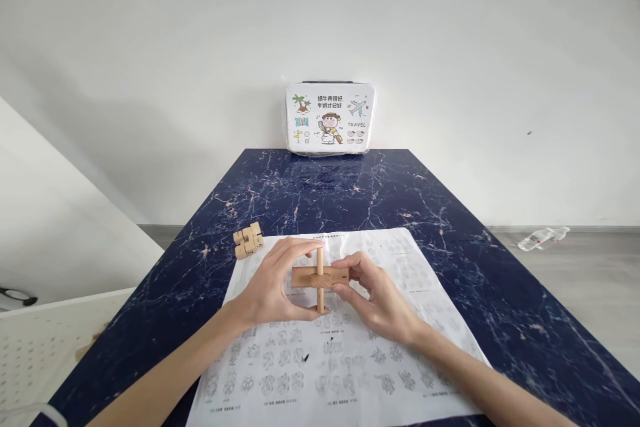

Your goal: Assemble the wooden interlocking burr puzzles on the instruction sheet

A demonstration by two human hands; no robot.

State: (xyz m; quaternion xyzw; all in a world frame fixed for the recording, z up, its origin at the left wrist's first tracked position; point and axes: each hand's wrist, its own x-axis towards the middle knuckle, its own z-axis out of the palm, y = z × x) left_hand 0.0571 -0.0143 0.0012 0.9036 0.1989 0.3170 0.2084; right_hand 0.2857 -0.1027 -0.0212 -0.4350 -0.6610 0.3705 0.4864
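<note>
Two wooden pieces form a cross above the paper sheet (280,373). One is a slim upright wooden rod (321,261); the other is a wider flat wooden block (304,277) lying crosswise. My left hand (267,283) grips the rod by its two ends, thumb at the bottom and a fingertip at the top. On the right, my right hand (377,293) pinches the block's right end between thumb and fingers. How the pieces join at the crossing cannot be made out. The sheet beneath carries printed puzzle diagrams.
An interlocked wooden puzzle (248,241) sits at the sheet's upper left corner. A white cartoon-printed case (330,117) leans on the wall at the far end of the blue marbled table (330,193). A clear plastic bottle (543,238) lies on the floor at right; a perforated white surface (50,353) is at lower left.
</note>
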